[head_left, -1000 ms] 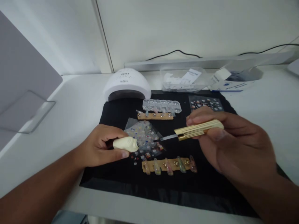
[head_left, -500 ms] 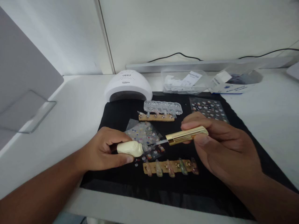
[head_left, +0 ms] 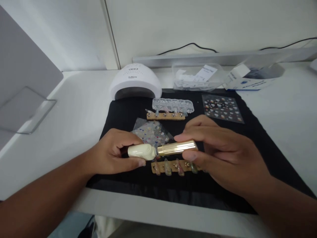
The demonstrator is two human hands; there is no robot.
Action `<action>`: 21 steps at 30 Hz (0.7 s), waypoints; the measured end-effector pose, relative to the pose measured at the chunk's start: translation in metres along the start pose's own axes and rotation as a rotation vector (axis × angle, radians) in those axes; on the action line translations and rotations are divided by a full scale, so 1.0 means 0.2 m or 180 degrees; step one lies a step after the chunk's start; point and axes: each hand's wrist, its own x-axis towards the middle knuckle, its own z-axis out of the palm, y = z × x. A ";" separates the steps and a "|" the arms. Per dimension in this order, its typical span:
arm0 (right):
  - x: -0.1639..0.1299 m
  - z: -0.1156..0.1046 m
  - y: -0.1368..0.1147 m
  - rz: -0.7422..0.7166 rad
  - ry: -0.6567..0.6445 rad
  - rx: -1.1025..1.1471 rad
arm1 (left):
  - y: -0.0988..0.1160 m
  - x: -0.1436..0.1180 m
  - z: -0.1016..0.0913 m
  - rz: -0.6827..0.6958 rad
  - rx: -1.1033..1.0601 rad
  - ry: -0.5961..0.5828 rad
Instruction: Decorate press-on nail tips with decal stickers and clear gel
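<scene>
My left hand (head_left: 116,153) is closed round a cream nail polish bottle (head_left: 142,151), which lies sideways with its neck to the right. The gold ribbed cap (head_left: 177,148) sits at the bottle's neck, and its brush is out of sight. Thumb and fingers of my right hand (head_left: 223,148) pinch that cap near its far end. Just below is a tan strip (head_left: 159,167) with several tinted false nails, its right end hidden by my right hand. Sticker sheets (head_left: 151,130) lie behind the bottle on the black cloth (head_left: 119,115).
Farther back stand a white nail lamp (head_left: 135,81), a clear bin of white pads (head_left: 195,77) and an open box (head_left: 252,79). A second nail strip (head_left: 165,116) lies before a clear compartment case (head_left: 173,105). Another sticker sheet (head_left: 223,108) lies to the right.
My right hand has moved left, bringing the gold cap with its brush to the bottle's neck; the brush no longer shows. The whole view has shifted slightly, with the table higher in the picture.
</scene>
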 end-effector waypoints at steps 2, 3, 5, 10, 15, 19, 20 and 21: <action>0.01 0.00 0.00 0.0048 0.0068 -0.0035 | 0.00 0.00 0.00 0.0013 -0.0030 0.0026; 0.01 0.00 -0.01 0.0069 0.0071 -0.0057 | 0.01 0.00 0.00 0.0011 -0.0045 0.0023; 0.01 0.01 -0.01 0.0097 -0.0018 -0.0102 | 0.01 0.00 0.00 0.0012 -0.0039 -0.0002; 0.00 0.01 -0.02 0.0269 0.0119 0.0118 | 0.02 -0.01 -0.02 0.0100 0.0132 -0.0015; -0.01 -0.05 0.00 0.0474 0.0427 0.0581 | 0.00 -0.02 -0.05 0.0154 0.0247 0.0050; 0.01 -0.10 0.04 0.0539 0.0533 0.0792 | -0.01 -0.02 -0.06 0.0152 0.0124 0.0136; 0.01 -0.11 0.04 0.0555 0.0508 0.0808 | -0.02 -0.02 -0.07 0.0133 0.0058 0.0179; 0.01 -0.10 0.04 0.0587 0.0426 0.0793 | -0.02 -0.02 -0.07 0.0086 -0.0006 0.0225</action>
